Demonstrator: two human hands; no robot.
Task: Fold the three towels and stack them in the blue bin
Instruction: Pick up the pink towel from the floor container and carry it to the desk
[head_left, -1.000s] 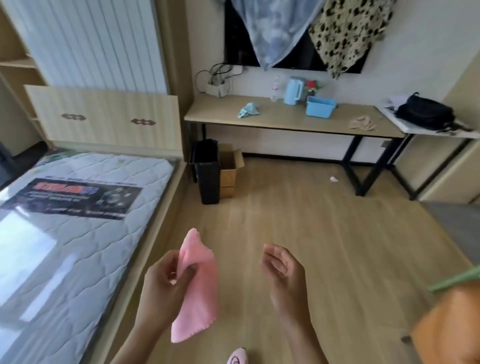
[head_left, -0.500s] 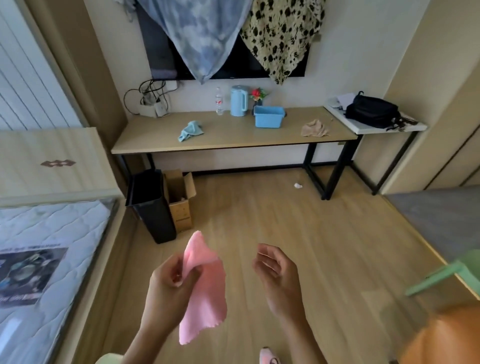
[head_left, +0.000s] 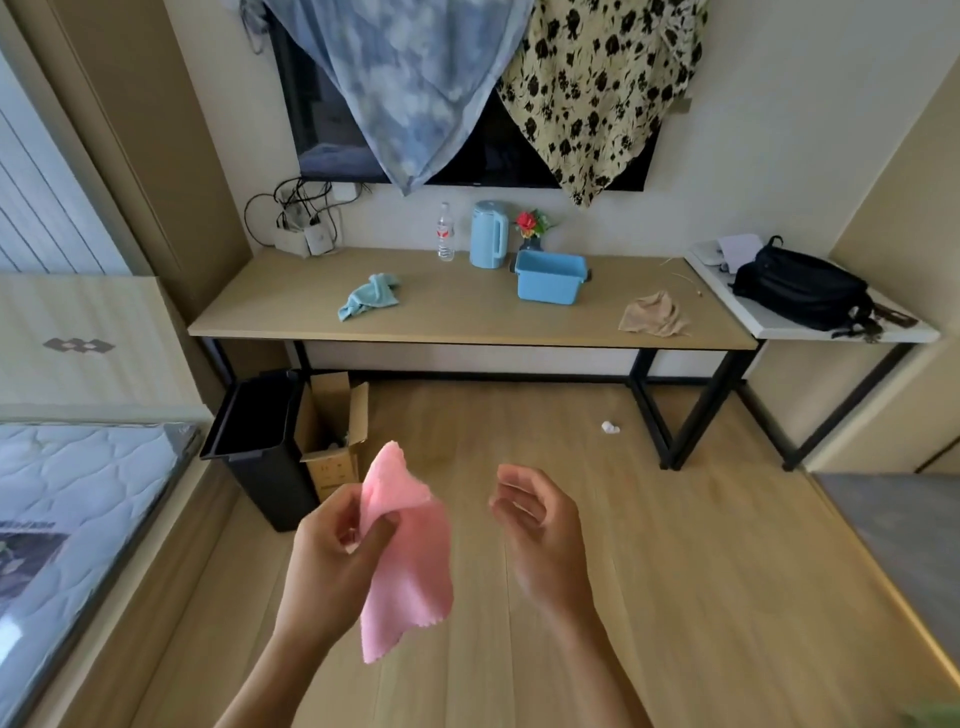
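Note:
My left hand (head_left: 337, 551) pinches a pink towel (head_left: 408, 561) near its top edge, and the cloth hangs down below my fingers over the floor. To its right my right hand (head_left: 545, 525) is held up, fingers curled and apart, holding nothing. On the long wooden table (head_left: 467, 322) ahead lie a crumpled light blue towel (head_left: 370, 296) at the left and a crumpled beige towel (head_left: 653, 314) at the right. Between them, toward the back, stands the small blue bin (head_left: 550, 278); its inside is hidden from here.
A water bottle (head_left: 445, 231), blue kettle (head_left: 488, 234) and flower vase (head_left: 531, 228) stand behind the bin. A black bag (head_left: 802, 288) rests on the white side table. A black waste bin (head_left: 260, 447) and cardboard box (head_left: 332, 441) stand left of the floor; a mattress (head_left: 78, 499) lies at the left.
My view has swung right and toward the table, which now sits centred and larger. The pink towel stays pinched in my left hand; my right hand stays empty beside it.

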